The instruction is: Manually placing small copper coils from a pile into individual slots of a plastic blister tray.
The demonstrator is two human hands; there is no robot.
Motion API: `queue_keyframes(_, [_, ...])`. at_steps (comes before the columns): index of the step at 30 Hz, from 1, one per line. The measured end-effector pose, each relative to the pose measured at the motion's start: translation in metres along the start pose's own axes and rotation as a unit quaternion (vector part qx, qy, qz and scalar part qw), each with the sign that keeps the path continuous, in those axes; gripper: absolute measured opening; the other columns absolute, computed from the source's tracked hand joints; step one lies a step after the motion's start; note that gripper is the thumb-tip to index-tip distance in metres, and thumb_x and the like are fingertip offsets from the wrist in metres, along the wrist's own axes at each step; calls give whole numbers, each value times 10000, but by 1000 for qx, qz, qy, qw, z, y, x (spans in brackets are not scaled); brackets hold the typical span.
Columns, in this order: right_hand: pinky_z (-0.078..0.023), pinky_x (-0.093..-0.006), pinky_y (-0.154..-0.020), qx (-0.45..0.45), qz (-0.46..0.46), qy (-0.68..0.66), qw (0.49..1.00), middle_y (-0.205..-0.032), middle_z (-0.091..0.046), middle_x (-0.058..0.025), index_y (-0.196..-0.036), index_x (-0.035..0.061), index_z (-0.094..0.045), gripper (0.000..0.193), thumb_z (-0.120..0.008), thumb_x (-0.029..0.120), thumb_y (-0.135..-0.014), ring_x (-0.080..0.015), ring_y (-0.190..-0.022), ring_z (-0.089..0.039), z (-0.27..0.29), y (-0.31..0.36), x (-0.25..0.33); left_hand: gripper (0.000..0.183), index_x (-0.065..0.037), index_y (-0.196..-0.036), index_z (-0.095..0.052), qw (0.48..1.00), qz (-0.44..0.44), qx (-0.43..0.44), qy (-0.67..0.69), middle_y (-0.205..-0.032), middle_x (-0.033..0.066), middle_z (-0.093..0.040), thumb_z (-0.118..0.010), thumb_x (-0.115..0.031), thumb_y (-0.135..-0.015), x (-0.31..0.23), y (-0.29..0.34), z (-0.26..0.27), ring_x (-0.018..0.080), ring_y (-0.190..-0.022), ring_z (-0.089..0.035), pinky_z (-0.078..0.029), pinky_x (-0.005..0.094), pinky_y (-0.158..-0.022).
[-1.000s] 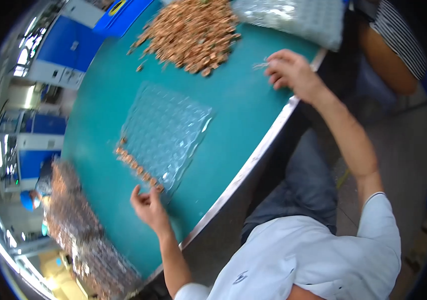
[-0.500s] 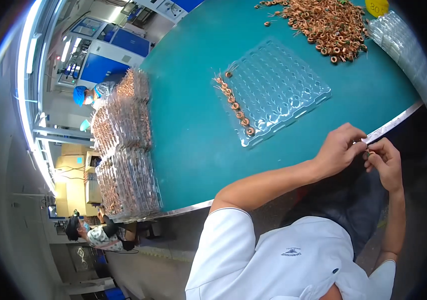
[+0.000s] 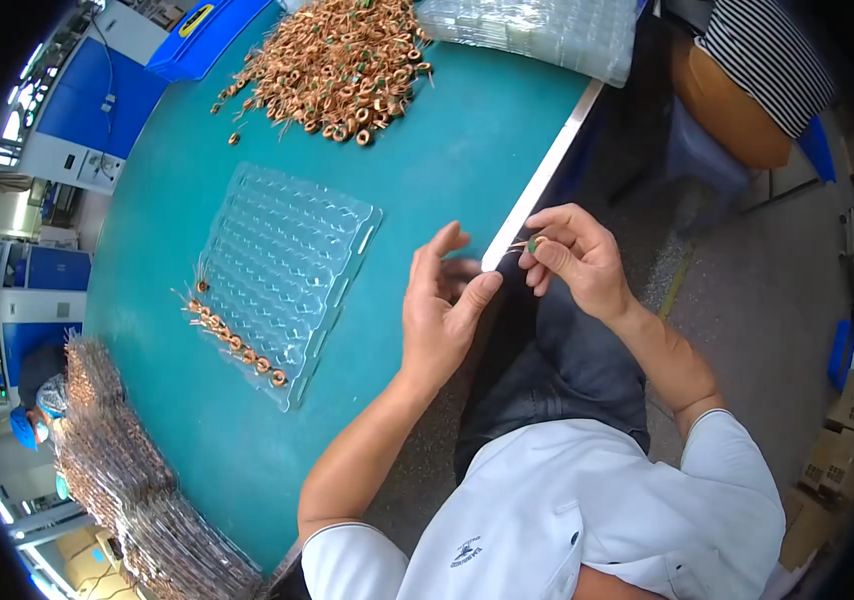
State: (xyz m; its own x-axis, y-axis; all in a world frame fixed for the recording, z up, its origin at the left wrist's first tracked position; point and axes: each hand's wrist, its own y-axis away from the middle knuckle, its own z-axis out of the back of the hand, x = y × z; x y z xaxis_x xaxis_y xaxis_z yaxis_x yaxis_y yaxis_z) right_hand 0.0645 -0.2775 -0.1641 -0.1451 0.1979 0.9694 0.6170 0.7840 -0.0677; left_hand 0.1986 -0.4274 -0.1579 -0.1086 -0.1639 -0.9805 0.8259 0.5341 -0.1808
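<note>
My right hand (image 3: 587,262) pinches a small ring-shaped coil (image 3: 535,243) between thumb and fingers, just beyond the table's near edge. Thin copper wire leads stick out from the coil toward my left hand, and some green shows on its core. My left hand (image 3: 439,318) is over the table edge with thumb and fingers apart, holding nothing that I can see. Farther left lies a clear plastic tray (image 3: 292,235) with rows of pockets. Several copper-wound coils (image 3: 237,345) fill a line along its left side, their leads poking outward.
A large heap of copper coils (image 3: 332,65) covers the far part of the green table (image 3: 427,150). Stacked empty clear trays (image 3: 537,35) stand at far right, a blue bin (image 3: 207,35) at far left. Filled trays (image 3: 137,480) pile up at lower left, near a person in a blue cap (image 3: 25,425).
The view has swung right, so the table appears farther left. My hands, which were close together at the coil, have moved apart; the left has opened and the right keeps the coil.
</note>
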Motion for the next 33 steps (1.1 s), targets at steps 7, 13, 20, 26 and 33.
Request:
queue_keyframes(7, [-577,-284,-616,16,-18,-43,999,-896,-647,-107,-1125,2,-543,162,-559,75,-981,-153,-723,-671,-15,13,0,202,36,-1018,-703,980,177,85,-22,-808,48,-669,-654,-142,-937,-26,4,-4,79,-652,-571,-452,225,-563])
queue_keyframes(13, [-560,-261,-619,114,40,22,992,-891,-663,-91,-1109,-21,-564,228,-658,76,-925,-127,-774,-676,-24,14,1,163,31,-880,-697,974,192,41,116,-746,57,-666,-676,-126,-916,-22,17,11,87,-593,-571,-447,212,-534])
queue_keyframes(20, [-529,-301,-593,-10,243,370,897,-791,-679,-131,-929,6,-657,183,-762,82,-801,-239,-691,-695,-22,-4,8,166,0,-867,-700,963,231,19,136,-708,32,-651,-704,-164,-896,-17,4,16,69,-567,-544,-398,207,-497])
queue_keyframes(26, [-522,-303,-576,17,262,378,887,-789,-673,-117,-936,13,-639,224,-784,83,-779,-243,-664,-674,-22,-10,-3,159,0,-910,-704,953,228,37,195,-751,34,-659,-714,-158,-899,4,1,25,65,-597,-555,-407,193,-501])
queue_keyframes(33, [-537,-313,-610,48,231,367,900,-814,-686,-129,-894,11,-629,173,-761,55,-792,-260,-722,-691,-25,3,-11,105,3,-926,-715,995,72,55,29,-835,22,-625,-716,-94,-885,3,8,17,61,-667,-566,-438,202,-532])
